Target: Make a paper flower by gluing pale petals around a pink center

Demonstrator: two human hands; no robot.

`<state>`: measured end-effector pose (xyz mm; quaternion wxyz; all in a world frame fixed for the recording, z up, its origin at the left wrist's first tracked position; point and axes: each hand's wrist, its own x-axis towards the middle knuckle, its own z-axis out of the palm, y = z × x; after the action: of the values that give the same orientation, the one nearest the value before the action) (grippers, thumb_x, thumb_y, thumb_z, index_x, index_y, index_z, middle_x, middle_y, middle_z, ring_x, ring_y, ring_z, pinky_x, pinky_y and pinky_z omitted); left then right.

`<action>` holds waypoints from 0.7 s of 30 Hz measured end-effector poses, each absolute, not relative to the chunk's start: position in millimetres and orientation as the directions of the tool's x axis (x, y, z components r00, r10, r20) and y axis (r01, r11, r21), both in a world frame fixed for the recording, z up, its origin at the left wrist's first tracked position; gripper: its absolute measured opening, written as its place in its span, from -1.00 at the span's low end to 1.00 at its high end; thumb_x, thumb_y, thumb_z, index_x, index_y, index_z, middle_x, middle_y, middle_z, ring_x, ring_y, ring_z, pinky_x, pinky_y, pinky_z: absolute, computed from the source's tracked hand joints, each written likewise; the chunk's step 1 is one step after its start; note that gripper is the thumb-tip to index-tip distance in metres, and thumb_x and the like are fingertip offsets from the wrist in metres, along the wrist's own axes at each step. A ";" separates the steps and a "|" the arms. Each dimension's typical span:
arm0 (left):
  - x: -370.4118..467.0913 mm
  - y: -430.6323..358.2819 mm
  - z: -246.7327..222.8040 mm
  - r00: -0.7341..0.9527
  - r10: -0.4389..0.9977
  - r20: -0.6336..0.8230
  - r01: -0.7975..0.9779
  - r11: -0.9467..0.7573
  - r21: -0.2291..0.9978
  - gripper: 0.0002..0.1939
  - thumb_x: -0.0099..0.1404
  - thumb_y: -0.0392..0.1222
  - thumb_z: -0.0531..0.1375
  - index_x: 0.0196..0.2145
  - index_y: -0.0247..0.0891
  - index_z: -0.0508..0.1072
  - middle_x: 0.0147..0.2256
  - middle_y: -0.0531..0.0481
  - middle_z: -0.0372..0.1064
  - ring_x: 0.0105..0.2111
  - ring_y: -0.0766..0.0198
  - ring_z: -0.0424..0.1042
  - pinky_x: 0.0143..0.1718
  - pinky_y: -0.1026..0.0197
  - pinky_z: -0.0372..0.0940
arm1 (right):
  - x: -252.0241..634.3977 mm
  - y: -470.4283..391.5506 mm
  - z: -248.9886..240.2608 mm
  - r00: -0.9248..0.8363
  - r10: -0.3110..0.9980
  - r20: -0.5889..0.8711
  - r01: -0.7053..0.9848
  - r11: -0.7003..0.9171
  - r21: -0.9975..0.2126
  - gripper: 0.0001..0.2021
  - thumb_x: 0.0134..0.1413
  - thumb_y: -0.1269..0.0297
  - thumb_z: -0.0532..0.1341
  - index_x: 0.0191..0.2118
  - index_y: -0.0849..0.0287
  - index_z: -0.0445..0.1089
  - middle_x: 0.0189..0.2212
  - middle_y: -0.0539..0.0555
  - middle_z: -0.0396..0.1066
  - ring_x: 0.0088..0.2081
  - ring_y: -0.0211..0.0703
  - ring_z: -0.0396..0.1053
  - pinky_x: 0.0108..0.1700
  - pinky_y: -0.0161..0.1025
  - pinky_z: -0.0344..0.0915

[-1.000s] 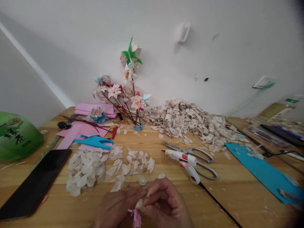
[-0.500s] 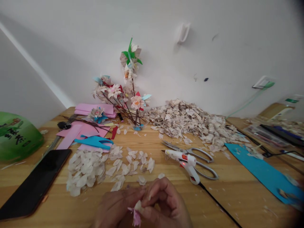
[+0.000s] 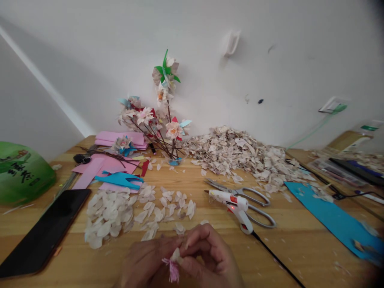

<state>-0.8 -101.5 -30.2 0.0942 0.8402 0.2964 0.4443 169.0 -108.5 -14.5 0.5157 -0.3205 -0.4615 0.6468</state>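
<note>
At the bottom centre, my left hand (image 3: 145, 262) and my right hand (image 3: 208, 256) meet, fingers closed. Between them is a small flower piece (image 3: 173, 270) with a pink fringe and a pale petal. My right thumb and fingers pinch the petal at its base; my left fingers press in from the other side, and their tips are partly hidden. Just beyond lie loose pale petals (image 3: 156, 214) and a denser petal pile (image 3: 109, 214). A white glue gun (image 3: 232, 204) with a lit red light rests on scissors (image 3: 258, 216), right of my hands.
A black phone (image 3: 45, 232) and green bag (image 3: 25, 172) lie left. Finished flowers on twigs (image 3: 174, 130) stand at the back beside a large heap of dried petals (image 3: 240, 154). Blue sheet (image 3: 330, 216) lies right; pink sheets (image 3: 120, 138) are back left. The gun's black cord (image 3: 276, 256) runs toward the front.
The pink fringe has tilted and spread a little between my fingers. Both hands keep nearly the same place and hold. The whole view has shifted very slightly.
</note>
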 end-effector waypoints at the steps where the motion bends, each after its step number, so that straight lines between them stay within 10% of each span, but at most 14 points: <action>1: -1.0 -101.5 -31.2 0.425 0.577 0.697 0.413 -0.809 0.418 -0.66 0.27 -0.19 0.11 0.00 -0.24 0.31 -0.27 -0.09 0.57 -0.32 0.27 0.56 -0.28 0.38 0.41 | 169.0 -108.7 -14.4 -0.256 0.965 0.065 -0.360 -0.033 -0.932 -0.80 -0.17 0.34 0.39 -0.41 0.11 0.34 -0.41 -0.03 0.52 -0.37 -0.28 0.46 -0.33 -0.42 0.28; 21: 0.7 -102.7 -19.6 0.385 0.569 0.727 0.435 -0.807 0.401 -0.68 0.25 -0.16 0.13 -0.03 -0.19 0.34 -0.29 -0.02 0.59 -0.34 0.28 0.56 -0.29 0.42 0.42 | 173.7 -108.1 -19.0 -0.191 0.964 0.187 -0.333 0.115 -0.936 -0.87 -0.09 0.38 0.34 -0.39 0.08 0.39 -0.47 -0.06 0.43 -0.43 -0.35 0.40 -0.37 -0.48 0.26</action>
<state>0.7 -102.7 -19.6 0.0720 0.8289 0.3025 0.4649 173.7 -108.1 -19.0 0.5529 -0.3140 -0.5018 0.5864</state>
